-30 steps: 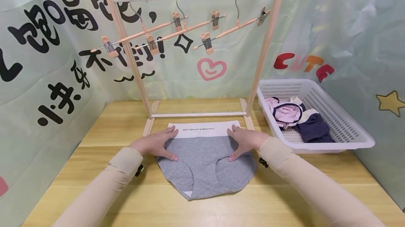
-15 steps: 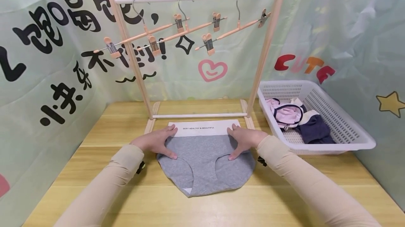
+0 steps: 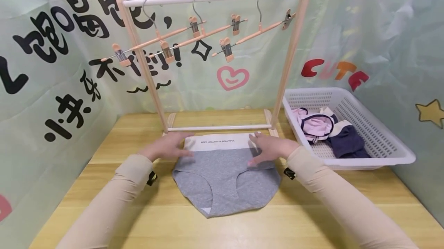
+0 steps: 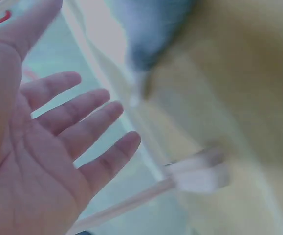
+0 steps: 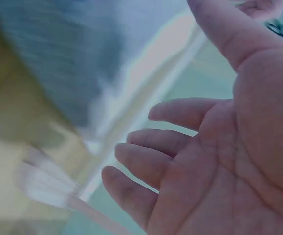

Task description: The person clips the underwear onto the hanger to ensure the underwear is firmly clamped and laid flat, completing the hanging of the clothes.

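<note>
Grey underpants (image 3: pixel 223 175) with a white waistband (image 3: pixel 222 141) lie spread flat on the wooden table, waistband toward the rack. My left hand (image 3: pixel 168 147) hovers at their upper left corner, fingers spread and palm bare of anything. At the upper right corner my right hand (image 3: pixel 272 148) is held the same way, overlapping the waistband's end in the head view. Both wrist views show loose, extended fingers with nothing between them; the underpants (image 4: pixel 153 29) look blurred beyond the left hand.
Behind the underpants stands a wooden rack (image 3: pixel 293 48) with several clip hangers (image 3: pixel 204 35) on its white top rod. To the right, a white plastic basket (image 3: pixel 374 162) holds pink clothing (image 3: pixel 316 125) and navy clothing (image 3: pixel 347 141). A printed cloth backdrop (image 3: pixel 263 91) closes off the back.
Both hands have lifted off the underpants and drawn slightly outward, the left hand farther. The underpants stay flat in nearly the same place.
</note>
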Tool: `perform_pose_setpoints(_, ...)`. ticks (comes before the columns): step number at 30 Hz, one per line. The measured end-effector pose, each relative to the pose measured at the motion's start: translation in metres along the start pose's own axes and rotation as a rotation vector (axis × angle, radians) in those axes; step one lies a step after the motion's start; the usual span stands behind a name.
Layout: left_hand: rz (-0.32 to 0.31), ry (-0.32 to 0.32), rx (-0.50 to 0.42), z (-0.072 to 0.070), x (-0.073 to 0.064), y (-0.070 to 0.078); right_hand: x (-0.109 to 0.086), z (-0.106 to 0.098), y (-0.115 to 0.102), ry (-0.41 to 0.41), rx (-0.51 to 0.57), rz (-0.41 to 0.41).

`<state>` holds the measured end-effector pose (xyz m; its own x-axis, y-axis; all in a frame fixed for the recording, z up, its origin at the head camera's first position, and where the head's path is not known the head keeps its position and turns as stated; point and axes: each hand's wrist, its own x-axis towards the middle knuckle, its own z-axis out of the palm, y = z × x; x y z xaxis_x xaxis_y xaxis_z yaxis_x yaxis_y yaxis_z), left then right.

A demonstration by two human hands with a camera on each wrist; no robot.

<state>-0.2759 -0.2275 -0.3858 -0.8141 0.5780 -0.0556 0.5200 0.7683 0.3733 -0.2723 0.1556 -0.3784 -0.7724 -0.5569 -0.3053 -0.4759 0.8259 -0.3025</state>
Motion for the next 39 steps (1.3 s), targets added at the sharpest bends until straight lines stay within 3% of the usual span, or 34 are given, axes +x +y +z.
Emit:
perform_pose_setpoints(6, 0.007, 0.253, -0.059, -0.039, 0.004, 0.017, -0.014, -0.045, -0.005, 0.122, 0.021, -0.057)
perform_pose_setpoints(12, 0.002, 0.447, -0.146, -0.083, 0.012, 0.054, -0.033, -0.08, 0.004, 0.227, 0.011, -0.006)
perform_pose_setpoints(17, 0.042, 0.58, -0.161, -0.104, 0.027, 0.084, -0.046, -0.096, 0.016, 0.275, 0.047, 0.03)
perform_pose_setpoints(29, 0.076, 0.71, -0.223, -0.129, 0.047, 0.131, -0.057, -0.112, 0.031, 0.399, 0.136, 0.101)
perform_pose_setpoints(34, 0.059, 0.73, -0.247, -0.136, 0.053, 0.143, -0.057, -0.117, 0.034, 0.448, 0.123, 0.131)
perform_pose_setpoints(39, 0.046, 0.707, -0.273, -0.14, 0.061, 0.153, -0.058, -0.118, 0.036, 0.492, 0.11, 0.143)
